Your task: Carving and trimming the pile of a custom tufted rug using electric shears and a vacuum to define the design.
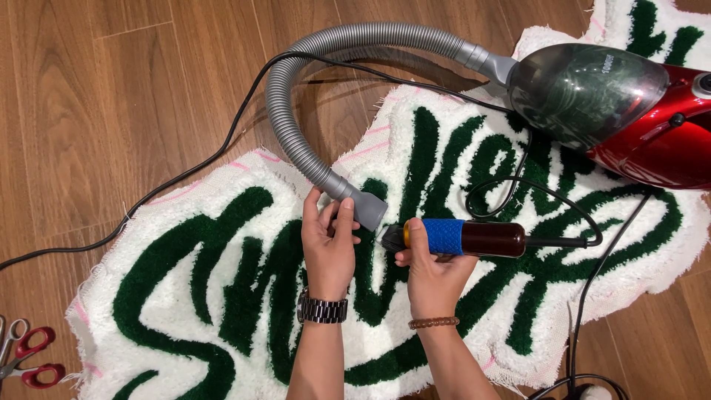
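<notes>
My left hand is wrapped around the grey nozzle at the end of the ribbed vacuum hose, fingers closed on it just behind the mouth. My right hand is closed on the blue-gripped trimmer, thumb on top near the head.

Taking the nozzle mouth as reference:
- Trimmer head sits just to its right and slightly below, nearly touching; can't tell if they make contact.
- Trimmer's long axis runs about level, head toward the nozzle, brown body and its black cord trailing away right.
- Nozzle axis slants down-right, so the two tools meet at an angle with the mouth facing the head.
- Hose loops up and over to the red vacuum body, far upper right.
- Left hand is nearer the mouth; right hand is one grip-length off along the trimmer.

Both tools hover over the green lettering of the white tufted rug, mid-rug. Red-handled scissors lie on the wood floor, far lower left of the nozzle, out of play.
</notes>
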